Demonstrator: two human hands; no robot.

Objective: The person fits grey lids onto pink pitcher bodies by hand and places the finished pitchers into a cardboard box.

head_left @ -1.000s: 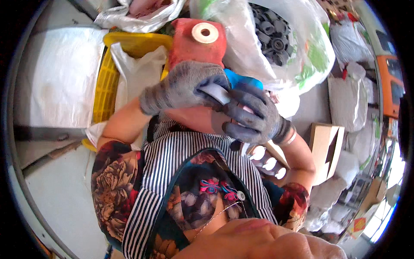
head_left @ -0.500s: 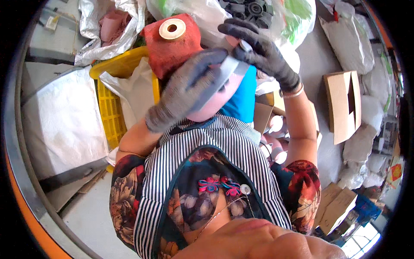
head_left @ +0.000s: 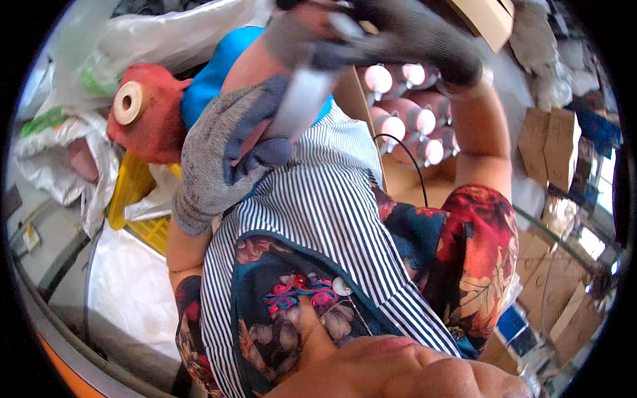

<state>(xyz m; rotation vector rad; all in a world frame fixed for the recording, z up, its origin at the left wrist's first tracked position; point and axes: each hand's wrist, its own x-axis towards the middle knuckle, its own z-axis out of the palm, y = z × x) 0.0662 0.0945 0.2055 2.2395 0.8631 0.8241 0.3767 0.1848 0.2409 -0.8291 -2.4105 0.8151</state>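
My left hand, in a grey knitted glove with dark fingertips, is closed round a pink rounded casing with a pale grey band along it. My right hand, gloved too and smeared by motion, has its fingers curled at the casing's upper end; the exact grip there is blurred. The casing is held tilted above my striped apron. Beyond my left hand is a red cloth-covered block with a cream ring on it. Blue material shows beside the casing.
Several pink, white-ended cylinders stand in a cardboard box on my right, with a black cable looping over its edge. A yellow basket and a white sack are on the left. More cartons stand at the far right.
My view has swung to the right, so the red block now shows further left and more of the box of cylinders is visible. Both hands stay together at the casing.
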